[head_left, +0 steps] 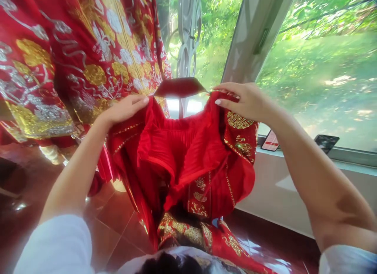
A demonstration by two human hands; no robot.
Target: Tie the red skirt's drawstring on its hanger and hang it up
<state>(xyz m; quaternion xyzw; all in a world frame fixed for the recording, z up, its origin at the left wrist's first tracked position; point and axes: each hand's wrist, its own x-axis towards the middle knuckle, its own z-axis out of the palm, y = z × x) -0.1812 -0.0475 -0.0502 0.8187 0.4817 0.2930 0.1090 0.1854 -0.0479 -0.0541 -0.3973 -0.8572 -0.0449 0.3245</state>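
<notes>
A red garment (176, 148) with gathered fabric and gold embroidery hangs spread between my hands. My left hand (126, 108) is closed on its upper left corner, thumb along the top edge. At the upper right corner, my right hand (244, 101) pinches the cloth between thumb and fingers. Between both corners stretches a dark red, flat-topped piece (181, 87), which looks like part of a hanger; a thin hook seems to rise behind it. The lower part of the garment drapes toward my body, showing gold-patterned panels (188, 231).
Large red garments (118, 42) with gold and silver embroidery hang at the left. A pale metal scrollwork post (186, 42) stands before the window. Two phones lean on the windowsill, one with a light screen (270, 141) and one dark (326, 142). The floor (114, 215) is reddish tile.
</notes>
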